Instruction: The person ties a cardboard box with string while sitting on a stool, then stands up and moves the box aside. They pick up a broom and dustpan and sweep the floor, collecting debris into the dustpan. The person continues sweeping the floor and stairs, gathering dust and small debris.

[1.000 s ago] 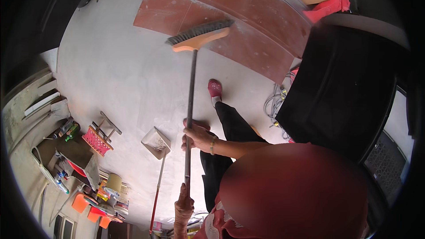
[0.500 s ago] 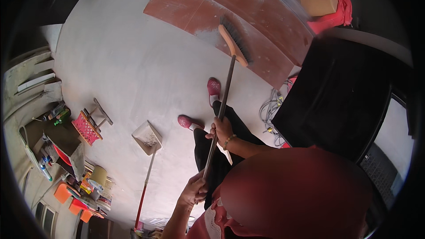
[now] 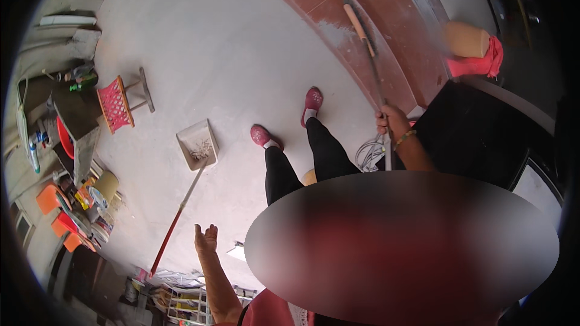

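My right hand [image 3: 396,123] is wrapped round the dark handle of a broom [image 3: 356,23], whose wooden head with dark bristles is over the reddish-brown tiled step. On the handle side below that hand, the lower end runs toward a blurred oval that hides part of my body. My left hand [image 3: 206,238] is off the broom, fingers stretched out and holding nothing, near the red-and-white handle of a long-handled dustpan [image 3: 182,139]. Small pale debris [image 3: 200,150] lies in the dustpan, which rests on the grey floor to the left of my feet.
The tiled step [image 3: 326,12] borders the floor at the upper right. Coiled cables [image 3: 370,156] lie beside a black piece of furniture [image 3: 477,127]. At left stand a small stool with pink webbing [image 3: 115,104], a cluttered cabinet [image 3: 75,108] and orange stools [image 3: 51,199]. A white rack [image 3: 184,305] is at the bottom.
My left hand has let go of the broom handle and moved left, opening. My right hand has carried the broom up and to the right, farther over the step.
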Motion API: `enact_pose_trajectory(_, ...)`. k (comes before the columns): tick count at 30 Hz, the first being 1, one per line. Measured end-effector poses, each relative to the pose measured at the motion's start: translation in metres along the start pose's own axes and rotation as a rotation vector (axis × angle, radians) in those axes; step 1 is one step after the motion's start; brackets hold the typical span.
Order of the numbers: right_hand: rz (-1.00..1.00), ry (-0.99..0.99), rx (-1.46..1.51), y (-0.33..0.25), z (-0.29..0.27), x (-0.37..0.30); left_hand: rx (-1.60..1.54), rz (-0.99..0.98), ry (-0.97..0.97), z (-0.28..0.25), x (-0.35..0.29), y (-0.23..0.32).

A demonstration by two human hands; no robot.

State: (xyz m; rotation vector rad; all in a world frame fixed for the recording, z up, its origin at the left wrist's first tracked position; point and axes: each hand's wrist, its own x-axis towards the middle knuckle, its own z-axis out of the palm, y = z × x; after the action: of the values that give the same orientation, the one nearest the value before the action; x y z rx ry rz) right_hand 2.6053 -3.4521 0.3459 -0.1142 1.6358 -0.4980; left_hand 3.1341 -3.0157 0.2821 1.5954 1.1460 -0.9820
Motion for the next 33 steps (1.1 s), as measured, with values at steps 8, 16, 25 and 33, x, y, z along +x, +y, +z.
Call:
enact_pose_trajectory(8,-0.029,0.104,-0.287,-0.009,-0.022,0.008,-0.025,0.543,0.157,0.016,-0.026,0.07)
enact_pose_trajectory(16,-0.006,0.176,-0.416,-0.012,-0.015,0.032,-0.153,0.632,0.14,-0.038,0.04,0.131)
enact_pose_trajectory(25,0.027,0.187,-0.401,-0.012,-0.02,0.027,0.418,0.825,-0.124,0.071,-0.069,0.109)
enact_pose_trajectory(33,0.024,0.178,-0.4,-0.017,-0.015,0.017,0.598,0.88,-0.475,0.208,-0.118,0.045)
